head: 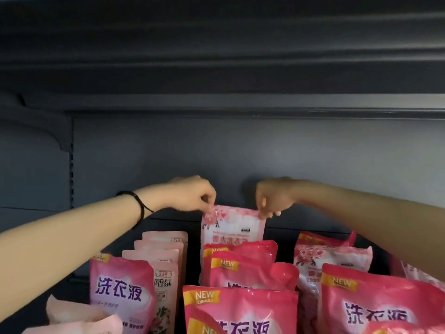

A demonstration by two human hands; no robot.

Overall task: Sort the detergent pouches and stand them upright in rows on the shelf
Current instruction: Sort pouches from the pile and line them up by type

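A pale pink floral detergent pouch stands upright at the back middle of the dark shelf. My left hand pinches its top left corner and my right hand pinches its top right corner. In front of it stand two deep pink pouches marked NEW. A row of several light pink pouches stands to the left, with a deep pink pouch ahead of them. Its lower half is hidden by the pouches in front.
On the right another floral pouch and deep pink pouches crowd together. A big deep pink pouch fills the front middle. The shelf's back panel rises behind, and an upper shelf overhangs. A crumpled pale pouch lies bottom left.
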